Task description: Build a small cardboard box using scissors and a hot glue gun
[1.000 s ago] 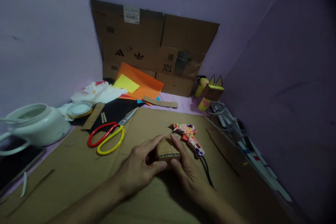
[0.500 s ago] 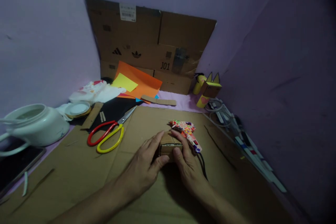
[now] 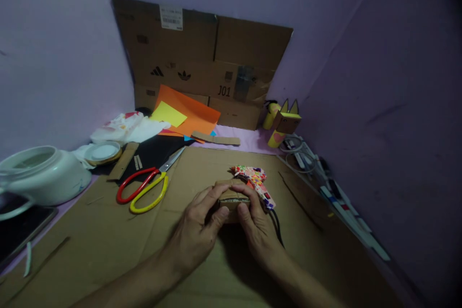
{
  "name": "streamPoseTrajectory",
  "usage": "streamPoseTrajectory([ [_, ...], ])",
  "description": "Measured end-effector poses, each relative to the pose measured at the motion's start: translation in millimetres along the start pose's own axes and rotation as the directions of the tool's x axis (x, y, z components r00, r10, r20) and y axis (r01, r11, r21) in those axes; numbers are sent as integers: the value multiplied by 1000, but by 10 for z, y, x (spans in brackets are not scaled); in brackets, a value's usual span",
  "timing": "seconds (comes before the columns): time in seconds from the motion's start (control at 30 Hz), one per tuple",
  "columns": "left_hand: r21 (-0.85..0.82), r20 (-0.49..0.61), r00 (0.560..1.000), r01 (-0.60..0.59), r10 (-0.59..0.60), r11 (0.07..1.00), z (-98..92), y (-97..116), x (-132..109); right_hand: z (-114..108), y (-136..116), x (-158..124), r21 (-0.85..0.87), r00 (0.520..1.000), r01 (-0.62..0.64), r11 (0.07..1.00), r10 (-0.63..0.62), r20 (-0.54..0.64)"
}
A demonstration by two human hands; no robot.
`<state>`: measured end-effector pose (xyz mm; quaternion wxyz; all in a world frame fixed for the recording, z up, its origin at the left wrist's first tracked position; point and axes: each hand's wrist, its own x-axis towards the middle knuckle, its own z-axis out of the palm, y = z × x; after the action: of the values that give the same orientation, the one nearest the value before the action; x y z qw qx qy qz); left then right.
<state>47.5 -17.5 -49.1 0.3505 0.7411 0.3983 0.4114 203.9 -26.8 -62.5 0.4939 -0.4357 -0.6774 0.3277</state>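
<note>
Between my two hands is a small cardboard box (image 3: 234,195), its near side edged by a pale seam. My left hand (image 3: 202,216) wraps its left side, thumb on the near face and fingers over the top. From the right, my right hand (image 3: 254,219) grips it the same way, thumb low on the front. Just behind the box lies a glue gun (image 3: 256,178) with a colourful flowered pattern, its black cord running toward me past my right hand. Red-and-yellow-handled scissors (image 3: 149,187) rest to the left of my hands.
A cardboard sheet (image 3: 122,250) covers the work surface. On the left stand a white pot (image 3: 54,178) and a dark phone (image 3: 25,231). Orange paper (image 3: 195,110) and a cardboard strip (image 3: 216,138) lie at the back. An eared cardboard figure (image 3: 287,122) and several markers (image 3: 346,207) are on the right.
My left fingers have shifted further over the top of the box, and its thumb has moved up the near face. The whole view has turned slightly.
</note>
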Motion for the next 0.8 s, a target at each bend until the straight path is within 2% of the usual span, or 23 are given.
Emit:
streamPoseTrajectory([
  [0.23,-35,27,999,42,-41,999,-38,50,-9,0,-26,-7,13,1000,16,1000,-17,19],
  [0.8,-55,-13,1000,-28,27,998,2,10,5,-7,-11,4,-8,998,60,998,-60,3],
])
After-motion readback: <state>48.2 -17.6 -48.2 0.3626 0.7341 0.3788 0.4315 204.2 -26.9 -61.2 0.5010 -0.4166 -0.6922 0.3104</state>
